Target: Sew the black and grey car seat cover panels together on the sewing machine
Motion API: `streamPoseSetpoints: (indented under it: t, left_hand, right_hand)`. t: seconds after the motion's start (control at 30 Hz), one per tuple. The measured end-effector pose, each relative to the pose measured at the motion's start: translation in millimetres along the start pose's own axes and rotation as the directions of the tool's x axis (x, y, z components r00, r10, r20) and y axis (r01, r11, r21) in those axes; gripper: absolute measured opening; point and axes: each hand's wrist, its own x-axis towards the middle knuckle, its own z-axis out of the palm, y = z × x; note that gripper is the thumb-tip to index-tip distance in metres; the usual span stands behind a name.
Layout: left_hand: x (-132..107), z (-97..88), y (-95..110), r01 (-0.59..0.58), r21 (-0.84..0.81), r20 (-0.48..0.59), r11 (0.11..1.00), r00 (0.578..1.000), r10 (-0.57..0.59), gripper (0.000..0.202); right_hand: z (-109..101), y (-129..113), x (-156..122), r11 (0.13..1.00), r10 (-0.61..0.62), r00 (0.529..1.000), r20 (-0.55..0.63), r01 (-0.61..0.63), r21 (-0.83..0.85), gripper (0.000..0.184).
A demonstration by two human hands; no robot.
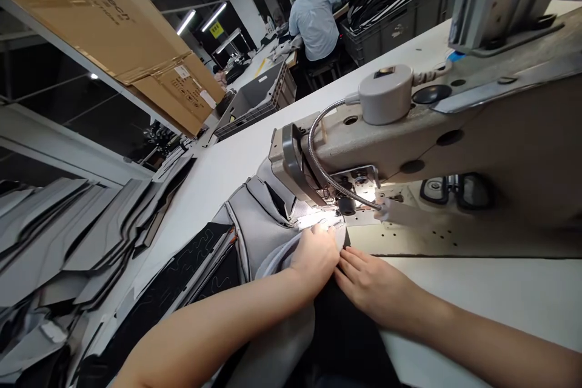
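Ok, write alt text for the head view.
A left hand and right hand hold a grey fabric panel and black fabric at the needle of an industrial sewing machine. Stacked grey panels lie left; a co-worker in a pale blue shirt sits beyond.

Left hand (313, 257): flat on a grey panel (259, 233), close to the needle area.
Right hand (370, 285): spread on black fabric (345, 327), just beside the left hand.
Machine: a sewing machine (364, 151) above the panel, its gooseneck lamp (318, 154) lit.
Left: stacked grey panels (59, 236), a black stitched panel (173, 273).
Beyond: a seated co-worker (316, 21), grey crates (254, 103), cardboard boxes (104, 12).
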Motion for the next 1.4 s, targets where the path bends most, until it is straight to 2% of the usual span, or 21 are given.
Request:
streamPoseSetpoints:
  t: [0.07,0.13,0.17,0.23,0.3,0.37,0.43,0.57,0.63,0.73,0.8,0.93,1.1,1.4]
  left_hand:
    - [2.3,2.7,-1.5,-0.098,0.015,-0.064,0.995,0.993,0.099,0.024]
    - [2.8,6.2,-7.2,-0.108,-0.079,-0.099,0.991,0.990,0.099,0.015]
    - [2.4,8.1,-10.3,-0.078,-0.157,-0.115,0.985,0.992,0.060,0.019]
    - [0.8,11.5,-14.5,-0.025,-0.284,-0.137,0.958,0.991,-0.014,0.045]
    - [-1.2,13.5,-14.9,-0.022,-0.296,-0.120,0.955,0.993,-0.014,0.066]
    - [-2.9,13.7,-12.3,-0.025,-0.233,-0.067,0.972,0.998,0.009,0.076]
    - [-4.3,13.1,-8.9,-0.035,-0.183,-0.026,0.982,0.999,0.031,0.075]
    - [-6.1,12.6,-6.4,-0.043,-0.143,-0.052,0.989,0.998,0.036,0.072]
    - [-5.5,11.1,-8.8,-0.051,-0.193,-0.051,0.980,0.998,0.042,0.067]
    - [-3.1,4.5,-15.6,-0.029,-0.329,0.027,0.944,0.999,0.040,0.059]
    - [-1.8,-1.8,-20.7,-0.014,-0.359,0.077,0.933,0.996,0.045,0.060]
    - [-1.6,-11.9,-29.6,-0.064,-0.264,0.110,0.962,0.989,0.096,0.066]
    - [-0.5,-15.3,-36.5,-0.088,-0.174,0.137,0.981,0.984,0.112,0.074]
    - [3.5,-13.7,-41.6,-0.126,-0.244,0.089,0.961,0.985,0.151,0.066]
  right_hand:
    - [0.7,-0.7,-0.7,1.000,-0.002,1.000,-0.017,0.002,-0.003,0.034]
    - [0.0,-0.3,0.2,1.000,-0.008,1.000,-0.022,0.008,-0.009,0.032]
    - [-0.6,0.1,1.0,1.000,-0.009,1.000,-0.017,0.008,-0.017,0.031]
    - [-1.7,0.9,2.5,0.999,-0.007,1.000,-0.001,0.007,-0.039,0.029]
    - [-1.8,1.1,2.9,0.999,-0.008,1.000,-0.001,0.008,-0.051,0.028]
    - [-0.9,0.7,2.3,0.999,-0.011,1.000,-0.028,0.010,-0.046,0.030]
    - [-0.2,0.3,1.7,0.999,-0.012,0.999,-0.047,0.010,-0.039,0.032]
    - [-0.5,0.2,1.9,0.999,-0.017,0.999,-0.043,0.015,-0.039,0.029]
    - [-0.3,0.4,1.8,0.999,-0.011,0.999,-0.041,0.009,-0.033,0.029]
    - [0.9,1.0,1.2,1.000,-0.001,0.999,-0.047,0.000,-0.010,0.030]
    - [1.5,1.8,0.5,1.000,0.019,0.998,-0.059,-0.018,0.019,0.032]
    - [1.2,4.4,-1.0,0.997,0.022,0.998,-0.058,-0.018,0.075,0.036]
    - [2.5,7.2,-1.3,0.995,-0.018,1.000,-0.012,0.019,0.096,0.037]
    - [3.9,5.4,-3.9,0.998,-0.014,0.999,-0.029,0.016,0.064,0.035]
